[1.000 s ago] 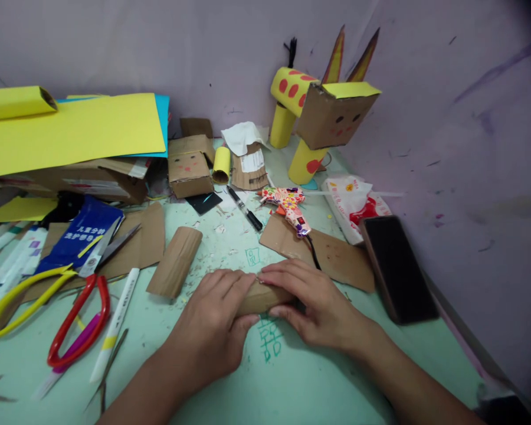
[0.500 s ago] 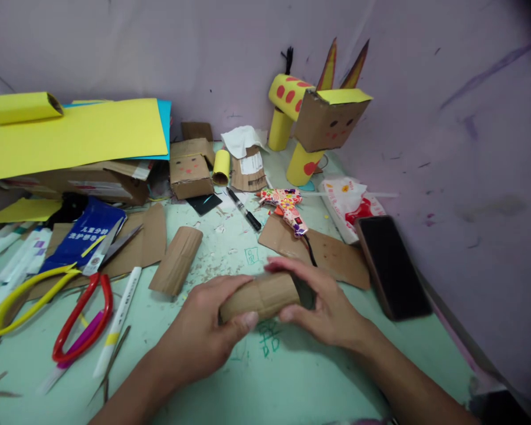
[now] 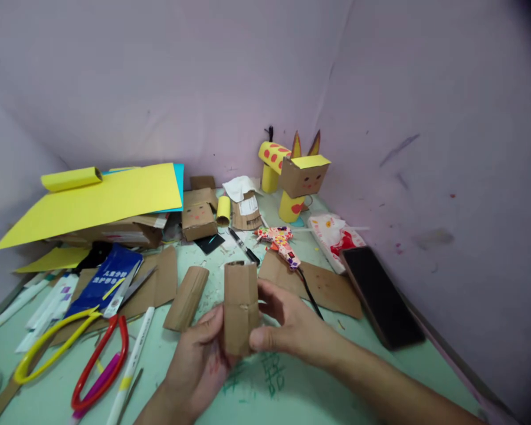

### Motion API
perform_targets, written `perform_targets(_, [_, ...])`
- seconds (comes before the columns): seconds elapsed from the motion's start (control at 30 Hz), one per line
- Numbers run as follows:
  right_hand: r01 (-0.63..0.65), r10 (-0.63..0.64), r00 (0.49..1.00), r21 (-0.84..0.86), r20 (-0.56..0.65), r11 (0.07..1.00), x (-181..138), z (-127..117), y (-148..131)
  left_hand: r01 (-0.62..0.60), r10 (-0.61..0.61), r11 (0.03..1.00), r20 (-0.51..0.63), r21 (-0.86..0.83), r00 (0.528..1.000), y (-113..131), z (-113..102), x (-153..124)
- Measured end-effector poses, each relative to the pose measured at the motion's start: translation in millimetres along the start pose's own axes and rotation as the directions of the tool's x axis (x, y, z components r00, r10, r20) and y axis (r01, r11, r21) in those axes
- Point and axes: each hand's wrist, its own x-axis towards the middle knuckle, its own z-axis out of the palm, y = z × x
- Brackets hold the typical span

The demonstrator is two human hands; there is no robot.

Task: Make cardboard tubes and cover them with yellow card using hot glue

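A brown cardboard tube (image 3: 240,307) stands upright between my hands, its open top end showing and a small torn spot halfway down its side. My left hand (image 3: 201,360) grips it from the left and below, thumb along its side. From the right, my right hand (image 3: 283,324) holds it, thumb near the lower edge and fingers partly hidden behind it. A second brown cardboard tube (image 3: 186,298) lies on the table just left of the held one. Beyond my right hand lies a flowered glue gun (image 3: 278,241) on a flat cardboard piece (image 3: 327,289).
Scissors (image 3: 101,348) with red and yellow handles lie at the left beside a white marker (image 3: 133,366). A black phone (image 3: 383,295) rests at the right. Behind stand a yellow spotted cardboard animal (image 3: 304,180), a cardboard box with a drawn face (image 3: 199,221) and yellow sheets (image 3: 115,198).
The held tube has turned from lying sideways to upright. My left hand has rolled palm-up beneath it. The view has tilted upward, showing more wall.
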Motion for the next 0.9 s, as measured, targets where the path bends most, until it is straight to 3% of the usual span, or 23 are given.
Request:
perform_targets(0.07, [0.016,-0.015,0.999,0.031,-0.035,0.999,5.3,7.4,2.7,-0.051,0.054,0.995,-0.029,0.09,0.998,-2.1,0.8,-0.9])
perform_targets(0.13, [0.042,-0.038,0.998,0.079,-0.055,0.996,7.9,8.7,7.9,-0.117,0.144,0.943,-0.066,0.312,0.987,0.0,-1.3,-3.4])
perform_targets(0.2, [0.065,-0.054,0.995,0.126,-0.087,0.99,9.6,5.0,13.5,-0.206,0.363,0.744,-0.125,0.636,0.923,7.2,-6.6,-7.2])
perform_targets(0.23, [0.067,-0.051,0.991,0.135,-0.12,0.989,10.6,2.1,16.3,-0.226,0.522,0.564,-0.131,0.794,0.843,12.4,-10.2,-9.2])
perform_targets(0.27, [0.061,-0.04,0.986,0.129,-0.161,0.99,12.1,-0.9,19.2,-0.195,0.674,0.35,-0.102,0.916,0.732,18.2,-14.2,-10.7])
perform_targets(0.3, [0.052,-0.03,0.979,0.108,-0.202,0.993,14.0,-3.6,22.3,-0.125,0.79,0.14,-0.035,0.982,0.612,24.1,-18.4,-11.5])
perform_targets(0.33, [0.042,-0.024,0.972,0.073,-0.234,0.996,16.2,-5.9,25.6,-0.03,0.835,-0.036,0.047,0.999,0.548,29.6,-22.5,-11.3])
perform_targets(0.37, [0.034,-0.025,0.968,0.035,-0.251,0.999,18.6,-7.5,29.2,0.067,0.825,-0.146,0.084,0.987,0.558,34.4,-26.5,-10.1])
perform_targets(0.43, [0.032,-0.035,0.966,-0.016,-0.255,0.999,23.1,-8.9,36.4,0.193,0.741,-0.247,0.057,0.95,0.669,40.7,-33.2,-5.6])
perform_targets(0.5, [0.033,-0.039,0.966,-0.026,-0.256,0.999,26.4,-8.4,42.0,0.239,0.662,-0.248,-0.016,0.939,0.75,43.1,-38.0,-0.6])
perform_targets(0.6, [0.046,-0.05,0.96,-0.022,-0.274,0.999,28.9,-7.1,44.5,0.22,0.649,-0.18,-0.052,0.959,0.759,42.1,-41.6,3.8])
perform_targets(0.67, [0.079,-0.086,0.955,-0.038,-0.283,0.996,29.6,-6.9,43.3,0.105,0.672,-0.027,-0.059,0.994,0.738,39.3,-41.8,4.9])
perform_targets(0.77, [0.121,-0.145,0.943,-0.099,-0.3,0.988,30.2,-7.6,43.1,-0.178,0.659,0.298,-0.068,0.938,0.749,30.6,-39.5,7.2])
perform_targets(0.83, [0.131,-0.174,0.936,-0.157,-0.305,0.979,30.3,-8.0,46.6,-0.278,0.638,0.37,-0.024,0.886,0.77,22.3,-37.7,10.1])
perform_targets(0.9, [0.135,-0.192,0.932,-0.199,-0.306,0.971,30.0,-8.3,52.3,-0.311,0.623,0.331,0.041,0.891,0.781,14.5,-37.0,13.2])
